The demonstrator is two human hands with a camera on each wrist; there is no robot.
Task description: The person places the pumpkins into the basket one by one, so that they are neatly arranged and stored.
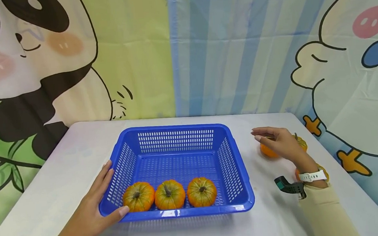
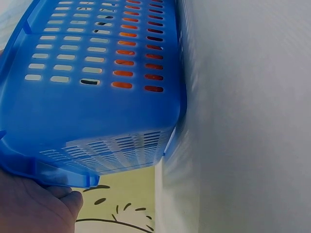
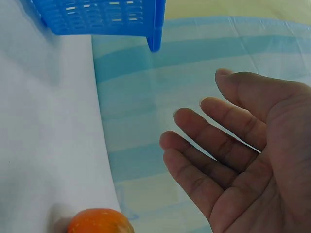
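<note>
While the left hand (image 1: 88,216) holds the basket (image 1: 176,167) by its rim, the right hand (image 1: 281,142), empty, loosely spread, hovers near a pumpkin (image 1: 267,150), probably firm, smooth; grasp its sides.

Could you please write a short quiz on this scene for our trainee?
1. How many pumpkins sit inside the blue plastic basket?
2. True or false: the right hand is holding a pumpkin.
3. The left hand touches: (a) the patterned backdrop, (b) the basket, (c) the white wristband.

Key: 1. Three. 2. False; its fingers hold nothing. 3. (b).
</note>
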